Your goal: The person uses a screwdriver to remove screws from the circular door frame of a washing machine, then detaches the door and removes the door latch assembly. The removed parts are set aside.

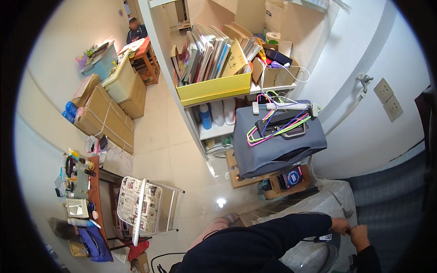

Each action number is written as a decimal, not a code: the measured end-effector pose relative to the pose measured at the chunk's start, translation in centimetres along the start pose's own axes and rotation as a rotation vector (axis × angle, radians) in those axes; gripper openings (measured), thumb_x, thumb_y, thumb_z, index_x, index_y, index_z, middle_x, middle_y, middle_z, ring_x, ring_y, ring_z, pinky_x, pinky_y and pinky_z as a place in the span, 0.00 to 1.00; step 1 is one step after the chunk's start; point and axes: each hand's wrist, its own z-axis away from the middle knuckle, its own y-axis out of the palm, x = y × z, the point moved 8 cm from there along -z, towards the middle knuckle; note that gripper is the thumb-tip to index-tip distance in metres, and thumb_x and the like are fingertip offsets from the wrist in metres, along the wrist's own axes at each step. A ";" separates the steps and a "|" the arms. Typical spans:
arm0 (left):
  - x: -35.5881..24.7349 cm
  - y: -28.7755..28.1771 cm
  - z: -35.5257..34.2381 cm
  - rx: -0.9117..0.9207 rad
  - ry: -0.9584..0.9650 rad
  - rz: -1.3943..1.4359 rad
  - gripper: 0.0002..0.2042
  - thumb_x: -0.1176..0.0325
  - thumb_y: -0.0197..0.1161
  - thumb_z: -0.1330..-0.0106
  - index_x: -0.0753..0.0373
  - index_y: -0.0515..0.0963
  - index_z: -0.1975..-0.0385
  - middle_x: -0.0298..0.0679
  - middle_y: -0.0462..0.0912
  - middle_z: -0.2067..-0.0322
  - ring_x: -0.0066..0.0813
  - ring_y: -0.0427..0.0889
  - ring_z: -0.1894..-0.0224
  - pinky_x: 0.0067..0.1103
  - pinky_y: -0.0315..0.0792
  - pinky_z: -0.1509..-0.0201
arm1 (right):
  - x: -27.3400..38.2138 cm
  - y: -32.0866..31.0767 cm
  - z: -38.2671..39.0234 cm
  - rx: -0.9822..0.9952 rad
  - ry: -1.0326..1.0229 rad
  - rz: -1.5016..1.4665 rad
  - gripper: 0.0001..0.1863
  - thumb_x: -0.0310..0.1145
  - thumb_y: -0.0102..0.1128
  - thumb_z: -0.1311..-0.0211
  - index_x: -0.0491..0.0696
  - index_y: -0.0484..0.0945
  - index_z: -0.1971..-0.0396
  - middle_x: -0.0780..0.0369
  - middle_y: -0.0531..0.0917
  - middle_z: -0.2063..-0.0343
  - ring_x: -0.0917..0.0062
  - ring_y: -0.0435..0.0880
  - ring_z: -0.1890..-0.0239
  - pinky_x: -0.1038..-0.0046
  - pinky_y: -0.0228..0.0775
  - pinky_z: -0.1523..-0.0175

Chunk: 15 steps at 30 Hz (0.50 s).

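Note:
At the lower right, my left hand (339, 225) reaches out from a dark sleeve with its fingers closed. My right hand (360, 237) is closed too, close against the left one. A small dark bit shows between them, too little to name. Just below my left hand is a dark piece with a white label (325, 238), beside a clear, rounded shape (328, 257) that my sleeve partly hides. A grey cable (328, 191) runs down to a plug-like end (348, 213) just beyond my hands, on a pale marbled surface (337, 198).
A grey fabric-covered case (280, 150) bears coloured hangers (277, 129). Behind it, a yellow box (214, 92) of books fills a shelf. A folding chair (140, 207) stands at left near a cluttered desk (94, 191). Dark checked cloth (387, 200) lies right. Another person (135, 32) sits far back.

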 end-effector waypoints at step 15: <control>-0.5 0.4 -0.1 -0.149 0.047 -0.201 0.12 0.59 0.71 0.58 0.57 0.86 0.74 0.44 0.82 0.80 0.45 0.81 0.73 0.36 0.72 0.68 | -4.1 4.1 2.6 0.505 0.615 -0.894 0.23 0.51 0.65 0.46 0.40 0.83 0.73 0.49 0.82 0.73 0.60 0.83 0.68 0.61 0.72 0.63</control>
